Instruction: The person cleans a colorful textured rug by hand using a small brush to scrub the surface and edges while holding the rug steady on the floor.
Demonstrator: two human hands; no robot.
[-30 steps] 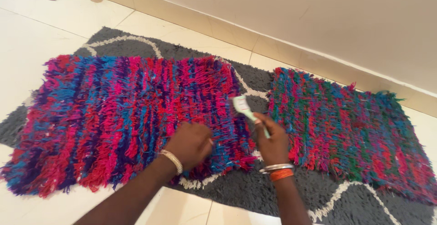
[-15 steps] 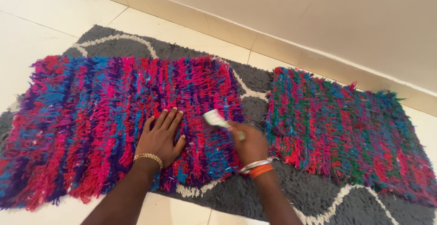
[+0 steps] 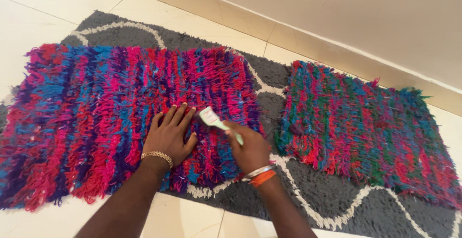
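Pressing your left hand (image 3: 169,134) flat, fingers spread, on the red-and-blue mat (image 3: 120,117), you have brought your right hand (image 3: 250,146), fist tight round the pale green brush (image 3: 216,121), in from the mat's edge onto the pile beside your left fingertips.

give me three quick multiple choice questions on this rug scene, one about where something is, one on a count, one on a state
1. Where does the left hand rest?
A. on the large shaggy mat
B. on the bare tile floor
C. on the wall

2. How many multicoloured shaggy mats lie on the grey rug?
A. one
B. two
C. four

3. How is the right hand?
A. open and empty
B. closed around a pale green brush
C. flat on the smaller mat

Answers:
1 A, its palm and spread fingers lie on the mat's pile.
2 B, a large mat on the left, a smaller one on the right.
3 B, the brush handle runs into its closed fingers.
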